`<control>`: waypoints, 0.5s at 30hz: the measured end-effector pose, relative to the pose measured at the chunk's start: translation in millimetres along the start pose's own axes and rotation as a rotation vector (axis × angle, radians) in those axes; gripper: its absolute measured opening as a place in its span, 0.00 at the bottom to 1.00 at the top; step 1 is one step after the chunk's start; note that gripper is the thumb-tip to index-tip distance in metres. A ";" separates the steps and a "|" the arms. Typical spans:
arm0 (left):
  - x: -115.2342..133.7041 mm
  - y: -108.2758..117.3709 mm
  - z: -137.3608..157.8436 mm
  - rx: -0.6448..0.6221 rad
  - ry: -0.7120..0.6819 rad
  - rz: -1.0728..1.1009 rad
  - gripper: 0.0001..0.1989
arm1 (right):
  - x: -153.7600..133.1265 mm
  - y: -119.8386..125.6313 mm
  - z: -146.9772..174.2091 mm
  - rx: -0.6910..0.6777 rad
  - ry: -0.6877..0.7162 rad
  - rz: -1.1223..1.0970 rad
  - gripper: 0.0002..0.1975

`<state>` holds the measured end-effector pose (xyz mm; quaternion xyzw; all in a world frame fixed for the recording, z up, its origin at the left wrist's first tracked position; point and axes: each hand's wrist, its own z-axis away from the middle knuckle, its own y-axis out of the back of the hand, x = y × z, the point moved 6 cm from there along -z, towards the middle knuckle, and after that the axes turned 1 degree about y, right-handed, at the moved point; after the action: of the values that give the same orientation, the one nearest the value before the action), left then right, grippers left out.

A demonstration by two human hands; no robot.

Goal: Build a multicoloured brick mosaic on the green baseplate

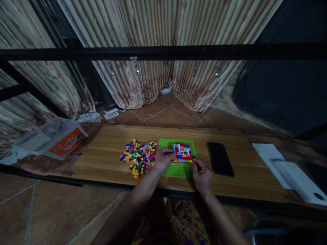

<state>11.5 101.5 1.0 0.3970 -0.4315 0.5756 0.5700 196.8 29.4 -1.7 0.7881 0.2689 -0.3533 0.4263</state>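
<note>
A green studded baseplate (166, 172) lies on the wooden table. On it sits a flat block of multicoloured building bricks (182, 153), mostly red, blue, white and orange. My left hand (163, 160) reaches over the plate's left side, its fingers closed together against the block's left edge. At the block's front right corner, my right hand (202, 173) has thumb and fingertips pinched together. Whether a single loose brick is between any fingertips is too small to tell. A heap of loose small bricks (140, 156) in many colours lies just left of the plate.
A black phone (220, 159) lies right of the plate. Farther right are a white sheet (267, 156) and a long white device (301, 180). At far left stands a clear plastic box (56, 136) with an orange label. A dark bar (163, 52) crosses before striped curtains (143, 27).
</note>
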 end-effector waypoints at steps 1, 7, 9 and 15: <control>0.3 -0.1 -0.1 -0.013 0.018 0.017 0.07 | 0.1 -0.2 0.1 -0.004 0.001 0.001 0.13; 6.0 -2.7 -6.9 -0.084 0.087 0.026 0.13 | -1.4 0.9 0.1 0.006 0.010 0.034 0.13; 5.9 -4.1 -11.0 -0.099 0.109 0.013 0.13 | -1.7 0.5 0.2 0.001 0.010 0.041 0.13; 6.8 -5.1 -11.3 -0.100 0.126 0.024 0.18 | -0.9 -0.6 0.3 0.003 0.018 0.051 0.13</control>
<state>16.8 114.2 4.1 0.3258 -0.4276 0.5840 0.6082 195.7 29.3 -1.4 0.7985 0.2520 -0.3355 0.4316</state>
